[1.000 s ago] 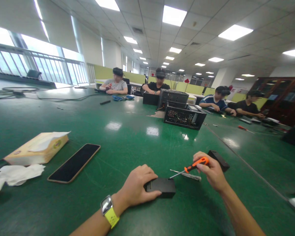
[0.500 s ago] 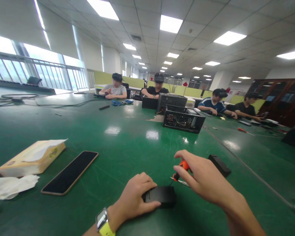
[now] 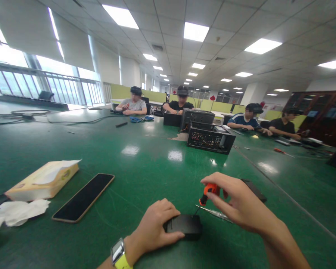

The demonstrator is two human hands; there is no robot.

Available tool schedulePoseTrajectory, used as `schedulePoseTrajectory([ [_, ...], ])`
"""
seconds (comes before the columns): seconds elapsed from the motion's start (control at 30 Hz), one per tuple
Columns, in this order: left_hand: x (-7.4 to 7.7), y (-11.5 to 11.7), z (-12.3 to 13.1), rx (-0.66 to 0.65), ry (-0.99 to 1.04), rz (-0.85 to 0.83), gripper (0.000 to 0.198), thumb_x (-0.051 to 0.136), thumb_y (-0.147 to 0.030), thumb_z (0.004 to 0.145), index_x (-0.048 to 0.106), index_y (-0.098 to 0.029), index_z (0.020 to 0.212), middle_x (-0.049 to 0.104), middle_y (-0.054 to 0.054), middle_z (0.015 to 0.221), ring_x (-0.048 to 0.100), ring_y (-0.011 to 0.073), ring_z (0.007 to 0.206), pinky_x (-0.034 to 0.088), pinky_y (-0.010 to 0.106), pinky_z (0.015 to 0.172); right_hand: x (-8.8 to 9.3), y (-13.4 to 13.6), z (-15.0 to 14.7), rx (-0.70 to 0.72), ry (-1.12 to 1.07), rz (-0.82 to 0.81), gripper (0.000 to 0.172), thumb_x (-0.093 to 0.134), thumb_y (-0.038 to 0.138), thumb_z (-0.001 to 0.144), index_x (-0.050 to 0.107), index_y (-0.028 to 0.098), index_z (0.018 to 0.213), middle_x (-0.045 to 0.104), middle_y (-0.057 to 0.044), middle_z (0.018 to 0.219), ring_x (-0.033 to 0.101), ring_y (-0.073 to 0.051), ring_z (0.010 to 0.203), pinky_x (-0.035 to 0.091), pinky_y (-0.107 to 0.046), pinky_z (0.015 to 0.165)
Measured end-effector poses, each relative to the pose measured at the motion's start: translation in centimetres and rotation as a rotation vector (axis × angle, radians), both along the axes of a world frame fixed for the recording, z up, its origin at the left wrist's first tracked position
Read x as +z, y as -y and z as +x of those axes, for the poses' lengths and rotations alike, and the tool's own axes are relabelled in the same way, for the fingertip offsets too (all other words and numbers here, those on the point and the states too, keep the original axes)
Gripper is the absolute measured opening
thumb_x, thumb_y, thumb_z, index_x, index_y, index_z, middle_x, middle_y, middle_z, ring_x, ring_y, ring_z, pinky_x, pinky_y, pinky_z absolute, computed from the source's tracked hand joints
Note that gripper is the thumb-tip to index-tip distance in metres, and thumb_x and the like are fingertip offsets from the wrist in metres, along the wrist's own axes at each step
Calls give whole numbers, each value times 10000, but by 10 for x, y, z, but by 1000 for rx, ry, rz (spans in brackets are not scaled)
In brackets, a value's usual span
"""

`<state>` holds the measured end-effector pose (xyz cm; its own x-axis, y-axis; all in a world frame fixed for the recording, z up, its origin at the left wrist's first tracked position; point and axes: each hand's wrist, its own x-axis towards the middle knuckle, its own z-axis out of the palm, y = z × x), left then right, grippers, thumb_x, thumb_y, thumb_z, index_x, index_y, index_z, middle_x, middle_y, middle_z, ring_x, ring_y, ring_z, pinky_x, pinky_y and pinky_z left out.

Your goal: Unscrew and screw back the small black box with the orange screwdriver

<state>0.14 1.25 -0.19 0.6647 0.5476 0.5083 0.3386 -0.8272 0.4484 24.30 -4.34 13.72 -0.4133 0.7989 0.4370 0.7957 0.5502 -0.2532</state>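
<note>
My left hand (image 3: 152, 228), with a watch on a yellow strap at the wrist, is closed round the left end of a small flat black box (image 3: 184, 226) lying on the green table (image 3: 145, 164). My right hand (image 3: 238, 203) grips an orange-handled screwdriver (image 3: 208, 192) held steeply, its tip down at the box's top right corner. A thin metal tool (image 3: 214, 213) lies on the table just right of the box. A second flat black piece (image 3: 256, 190) lies behind my right hand.
A phone (image 3: 83, 197) lies face up to the left, beside a tissue box (image 3: 43, 180) and crumpled tissues (image 3: 19, 211). An open black computer case (image 3: 210, 138) stands mid-table. Several people sit at the far side. Another screwdriver (image 3: 281, 151) lies at the right.
My right hand turned the screwdriver from nearly flat to steep and brought its tip onto the box. My left hand stayed on the box. The view shifted slightly.
</note>
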Motion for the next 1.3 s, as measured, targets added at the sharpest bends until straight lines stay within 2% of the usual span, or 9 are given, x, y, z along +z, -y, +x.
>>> schedulePoseTrajectory([
  [0.1, 1, 0, 0, -7, 7, 10, 377, 681, -516, 817, 705, -191, 1006, 681, 74, 869, 592, 241, 792, 460, 332, 699, -1, 0, 0, -78, 37, 61, 191, 636, 413, 885, 692, 244, 955, 713, -9, 743, 662, -180, 652, 475, -276, 601],
  [0.17, 1, 0, 0, -5, 11, 14, 371, 691, -508, 811, 705, -194, 1008, 685, 75, 876, 595, 245, 798, 458, 333, 699, -1, -1, -1, -118, 52, 97, 214, 628, 442, 888, 705, 243, 907, 708, -5, 702, 657, -179, 617, 459, -275, 575],
  [0.33, -2, -1, 0, -2, 8, 1, 373, 735, -478, 780, 705, -187, 1010, 689, 71, 884, 598, 253, 802, 456, 348, 707, 0, -1, 1, 48, -29, 6, 276, 565, 286, 922, 643, 252, 1184, 727, -48, 984, 678, -192, 838, 520, -288, 728],
  [0.4, -2, -1, -1, -2, 6, -4, 369, 737, -475, 780, 707, -186, 1008, 687, 69, 880, 596, 251, 799, 455, 349, 708, -1, -1, 3, 36, -28, 2, 290, 608, 321, 904, 647, 253, 1183, 735, -38, 946, 684, -187, 797, 519, -286, 708],
  [0.53, -2, -1, -1, 8, 12, -13, 374, 741, -482, 774, 715, -193, 1011, 686, 71, 879, 594, 249, 800, 461, 343, 710, -4, -4, 3, -97, 33, 60, 259, 658, 464, 865, 715, 249, 998, 731, -14, 762, 678, -187, 662, 498, -293, 634],
  [0.73, -2, -1, 0, 28, 10, -33, 365, 764, -468, 758, 730, -190, 992, 687, 69, 862, 594, 249, 788, 468, 346, 713, -1, -4, 5, 22, -53, -22, 327, 603, 304, 903, 625, 264, 1227, 721, -24, 908, 658, -165, 722, 513, -271, 654],
  [0.9, -1, -1, 0, 30, 7, -31, 358, 765, -467, 756, 733, -194, 985, 691, 66, 865, 595, 247, 787, 461, 339, 703, -2, -3, 5, -70, -2, 24, 263, 690, 443, 849, 699, 244, 1021, 727, -8, 797, 668, -178, 689, 487, -284, 644],
  [1.03, -3, -1, 1, 30, 8, -24, 353, 772, -459, 751, 735, -196, 984, 695, 61, 870, 595, 245, 782, 452, 337, 697, 3, -1, 1, -29, -33, -30, 201, 650, 343, 881, 675, 234, 1047, 699, -10, 860, 630, -157, 696, 470, -275, 642],
  [1.3, -3, -1, 0, 30, 0, -16, 341, 778, -427, 746, 728, -189, 984, 692, 61, 863, 597, 239, 781, 445, 329, 694, 4, 3, -8, -2, -175, -27, 115, 626, 322, 879, 648, 209, 877, 639, 12, 751, 571, -148, 651, 422, -271, 616],
])
